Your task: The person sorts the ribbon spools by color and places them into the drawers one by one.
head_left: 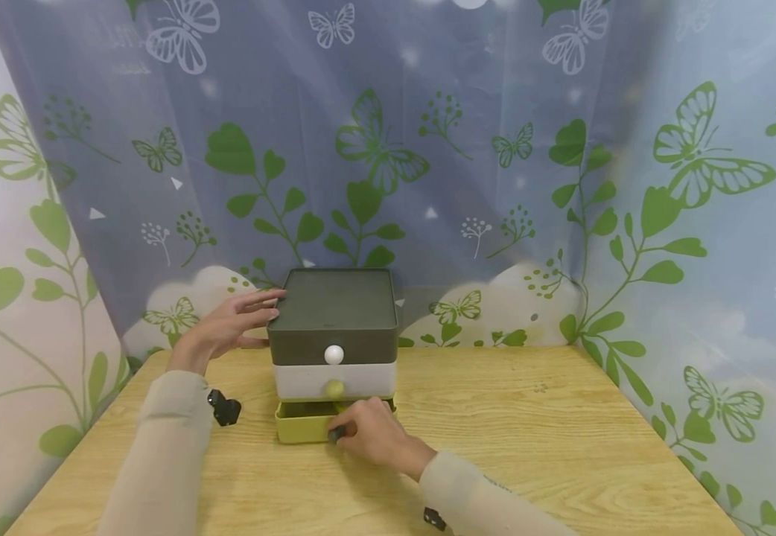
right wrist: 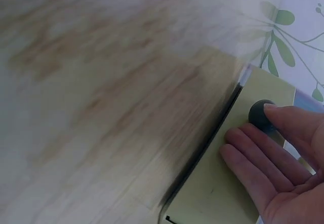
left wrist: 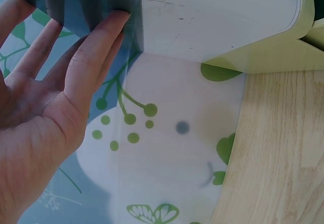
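Note:
A small three-tier drawer box (head_left: 334,305) stands on the table, with a dark grey top tier, a white middle tier and a yellow-green bottom one. Its bottom drawer (head_left: 301,429) is pulled partly out. My right hand (head_left: 376,433) pinches the dark round knob (right wrist: 260,114) of that drawer between thumb and fingers. In the right wrist view the other fingers lie along the yellow-green front. My left hand (head_left: 230,327) rests with extended fingertips against the left side of the dark grey tier; the left wrist view shows the fingers (left wrist: 96,57) spread there.
The wooden table (head_left: 529,439) reaches to a patterned curtain (head_left: 468,186) behind the box. A white knob (head_left: 334,355) and a yellow-green knob (head_left: 334,388) jut from the upper drawers. A black wrist device (head_left: 224,408) shows beside the left sleeve.

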Demonstrator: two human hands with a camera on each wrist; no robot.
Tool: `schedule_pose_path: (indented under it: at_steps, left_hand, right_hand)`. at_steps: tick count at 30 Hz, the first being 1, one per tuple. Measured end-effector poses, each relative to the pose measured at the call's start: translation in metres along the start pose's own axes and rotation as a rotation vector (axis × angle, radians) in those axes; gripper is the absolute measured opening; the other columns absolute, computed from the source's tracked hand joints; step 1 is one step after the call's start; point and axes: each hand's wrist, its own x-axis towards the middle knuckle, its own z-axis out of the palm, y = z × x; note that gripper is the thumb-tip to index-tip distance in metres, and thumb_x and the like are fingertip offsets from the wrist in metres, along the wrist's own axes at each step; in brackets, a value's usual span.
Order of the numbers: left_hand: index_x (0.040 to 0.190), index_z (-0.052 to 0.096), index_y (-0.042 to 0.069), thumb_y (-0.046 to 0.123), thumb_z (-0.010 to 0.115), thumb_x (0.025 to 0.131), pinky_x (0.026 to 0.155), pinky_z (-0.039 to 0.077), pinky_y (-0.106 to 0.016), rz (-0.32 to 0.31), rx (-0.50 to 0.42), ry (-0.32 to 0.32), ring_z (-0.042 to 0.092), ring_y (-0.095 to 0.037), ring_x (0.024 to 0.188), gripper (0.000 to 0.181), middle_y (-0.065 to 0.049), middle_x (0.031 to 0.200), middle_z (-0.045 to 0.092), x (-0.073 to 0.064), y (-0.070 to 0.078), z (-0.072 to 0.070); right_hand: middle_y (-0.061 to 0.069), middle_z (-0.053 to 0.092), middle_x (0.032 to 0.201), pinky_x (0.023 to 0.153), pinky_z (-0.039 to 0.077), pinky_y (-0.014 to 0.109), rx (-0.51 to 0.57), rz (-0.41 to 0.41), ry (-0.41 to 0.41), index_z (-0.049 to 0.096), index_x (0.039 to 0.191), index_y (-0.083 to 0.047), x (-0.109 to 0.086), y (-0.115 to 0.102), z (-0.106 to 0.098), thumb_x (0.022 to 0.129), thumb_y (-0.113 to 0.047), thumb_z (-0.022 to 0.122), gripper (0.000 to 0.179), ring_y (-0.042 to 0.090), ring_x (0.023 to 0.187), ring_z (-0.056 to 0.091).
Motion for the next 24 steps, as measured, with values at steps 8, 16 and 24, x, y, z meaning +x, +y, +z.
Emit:
schedule_pose_path:
  at_steps: [8,16,24]
  left_hand:
    - [0.165,0.025,0.012,0.027,0.056,0.109,0.108,0.053,-0.056,-0.004,-0.003,0.000,0.010,-0.051,0.158,0.066,-0.021,0.174,0.006,0.001,0.000,0.000]
    - [0.166,0.024,0.012,0.028,0.056,0.109,0.108,0.053,-0.057,0.003,0.000,-0.007,0.010,-0.051,0.158,0.067,-0.021,0.174,0.006,0.002,-0.001,-0.001]
    - [0.166,0.024,0.012,0.027,0.055,0.109,0.109,0.051,-0.059,0.003,0.001,-0.005,0.010,-0.049,0.158,0.067,-0.020,0.174,0.005,0.001,-0.002,-0.001]
  right_hand:
    - [-0.002,0.076,0.073,0.051,0.042,0.012,0.068,0.053,-0.003,0.084,0.105,-0.014,0.004,0.008,0.002,0.082,-0.003,0.083,0.025,-0.006,0.056,0.047]
    - [0.003,0.080,0.080,0.055,0.045,0.011,0.104,0.064,0.011,0.084,0.105,-0.011,0.009,0.013,0.003,0.082,-0.001,0.082,0.025,-0.007,0.061,0.051]
    - [0.006,0.081,0.087,0.058,0.049,0.011,0.128,0.086,0.040,0.084,0.103,-0.009,0.014,0.017,0.005,0.082,-0.001,0.083,0.022,-0.005,0.067,0.061]
